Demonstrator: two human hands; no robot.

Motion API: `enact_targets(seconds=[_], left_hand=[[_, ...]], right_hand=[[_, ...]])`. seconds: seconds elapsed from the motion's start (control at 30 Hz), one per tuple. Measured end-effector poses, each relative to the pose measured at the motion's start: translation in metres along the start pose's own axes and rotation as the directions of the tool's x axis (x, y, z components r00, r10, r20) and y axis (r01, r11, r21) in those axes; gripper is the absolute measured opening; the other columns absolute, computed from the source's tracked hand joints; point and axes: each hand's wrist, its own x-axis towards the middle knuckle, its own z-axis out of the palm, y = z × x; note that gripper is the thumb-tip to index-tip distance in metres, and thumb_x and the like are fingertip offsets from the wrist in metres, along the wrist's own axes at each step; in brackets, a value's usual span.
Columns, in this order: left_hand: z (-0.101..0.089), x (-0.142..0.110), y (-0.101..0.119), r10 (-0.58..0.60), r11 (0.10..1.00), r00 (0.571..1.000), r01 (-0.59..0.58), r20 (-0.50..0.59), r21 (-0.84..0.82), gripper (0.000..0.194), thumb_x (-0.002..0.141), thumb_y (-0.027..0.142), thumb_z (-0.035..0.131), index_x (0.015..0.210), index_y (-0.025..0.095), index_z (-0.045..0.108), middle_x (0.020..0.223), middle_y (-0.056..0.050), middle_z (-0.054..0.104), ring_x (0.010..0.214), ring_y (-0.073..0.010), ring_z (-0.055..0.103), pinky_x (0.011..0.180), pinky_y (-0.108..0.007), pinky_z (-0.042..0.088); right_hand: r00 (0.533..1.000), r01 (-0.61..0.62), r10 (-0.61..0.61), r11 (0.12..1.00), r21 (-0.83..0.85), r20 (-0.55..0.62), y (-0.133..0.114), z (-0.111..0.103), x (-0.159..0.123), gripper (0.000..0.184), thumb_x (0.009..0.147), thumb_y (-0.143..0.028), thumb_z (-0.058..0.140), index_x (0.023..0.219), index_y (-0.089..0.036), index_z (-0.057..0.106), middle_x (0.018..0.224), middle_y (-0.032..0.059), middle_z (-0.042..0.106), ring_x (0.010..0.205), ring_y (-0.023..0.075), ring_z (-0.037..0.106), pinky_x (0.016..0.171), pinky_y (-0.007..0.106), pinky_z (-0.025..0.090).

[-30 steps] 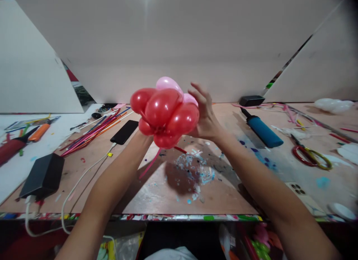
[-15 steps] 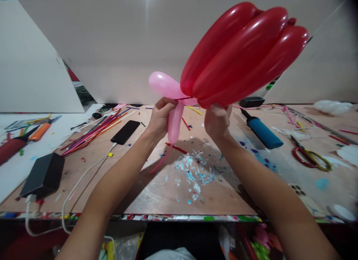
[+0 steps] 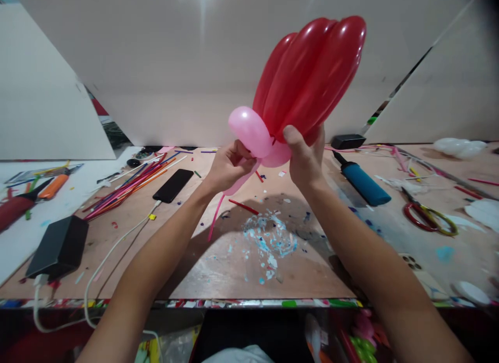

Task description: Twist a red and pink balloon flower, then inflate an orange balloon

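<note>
A bundle of long red balloons (image 3: 307, 77) rises above the table, and my right hand (image 3: 306, 155) grips its narrow lower end, thumb on the near side. Against that end sits a pink balloon (image 3: 251, 129), twisted into rounded lobes. My left hand (image 3: 234, 168) is closed on the pink balloon just below its upper lobe. From under the left hand the inflated part slants down and ends in a thin, limp pink tail. The fingers of both hands are partly hidden behind the balloons.
A black phone (image 3: 173, 185) and a fan of uninflated balloons (image 3: 132, 183) lie left, beside a black power block (image 3: 58, 247). To the right are a blue hand pump (image 3: 365, 183), scissors (image 3: 429, 217) and white balloons (image 3: 460, 147). Paint flecks (image 3: 271, 241) mark the table.
The red bundle has swung more upright and turned to the left. The pink balloon has tilted, its upper lobe now facing me and its lower part slanting left. Both hands still hold on.
</note>
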Motion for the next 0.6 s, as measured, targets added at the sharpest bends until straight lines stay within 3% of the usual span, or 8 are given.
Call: enact_targets(seconds=[0.07, 0.2, 0.3, 0.47, 0.6], left_hand=[[-0.001, -0.002, 0.003, 0.009, 1.0, 0.998, -0.01, 0.061, 0.017, 0.05, 0.06, 0.06, 0.083, 0.065, 0.02, 0.053, 0.071, -0.001, 0.06, 0.071, -0.0131, 0.058, 0.07, -0.029, 0.049], [-0.003, -0.004, 0.006, -0.003, 1.0, 0.993, 0.0, 0.116, 0.027, 0.046, 0.065, 0.056, 0.082, 0.068, 0.02, 0.053, 0.072, 0.0, 0.059, 0.072, -0.0132, 0.059, 0.07, -0.029, 0.049], [-0.002, -0.003, 0.002, -0.052, 0.998, 0.996, 0.054, 0.07, -0.028, 0.046, 0.065, 0.059, 0.08, 0.079, 0.021, 0.058, 0.078, -0.002, 0.063, 0.076, -0.0166, 0.063, 0.07, -0.031, 0.051], [0.005, 0.0, -0.011, -0.146, 0.979, 0.987, 0.133, -0.072, -0.157, 0.045, 0.071, 0.061, 0.074, 0.088, 0.021, 0.061, 0.084, -0.004, 0.07, 0.078, -0.0209, 0.069, 0.07, -0.034, 0.054], [0.0, 0.002, -0.014, -0.197, 0.967, 0.978, 0.183, -0.066, -0.178, 0.048, 0.065, 0.062, 0.078, 0.085, 0.022, 0.061, 0.082, -0.004, 0.07, 0.074, -0.019, 0.068, 0.067, -0.032, 0.053]], right_hand=[[0.999, -0.018, 0.02, 0.998, 0.067, -0.03, 0.001, 0.001, -0.001, 0.053, 0.076, -0.055, 0.067, 0.119, -0.03, 0.05, 0.125, 0.0065, 0.06, 0.119, 0.0263, 0.06, 0.102, 0.044, 0.05], [0.993, -0.115, 0.115, 0.993, 0.01, 0.017, -0.003, 0.001, -0.002, 0.063, 0.077, -0.064, 0.065, 0.127, -0.029, 0.047, 0.129, 0.0087, 0.058, 0.128, 0.0289, 0.053, 0.103, 0.047, 0.049], [0.994, -0.106, 0.106, 0.994, -0.01, 0.023, -0.007, 0.002, -0.003, 0.066, 0.078, -0.067, 0.063, 0.13, -0.031, 0.044, 0.131, 0.0092, 0.056, 0.133, 0.0294, 0.049, 0.105, 0.047, 0.047], [0.994, 0.058, -0.056, 0.998, 0.026, -0.094, -0.009, 0.007, -0.007, 0.069, 0.075, -0.065, 0.067, 0.129, -0.031, 0.042, 0.126, 0.0079, 0.056, 0.128, 0.0272, 0.053, 0.108, 0.044, 0.045], [0.999, 0.021, -0.019, 0.999, 0.038, -0.048, -0.014, 0.007, -0.007, 0.057, 0.081, -0.06, 0.065, 0.127, -0.032, 0.047, 0.123, 0.0066, 0.06, 0.122, 0.0247, 0.059, 0.106, 0.043, 0.048]])
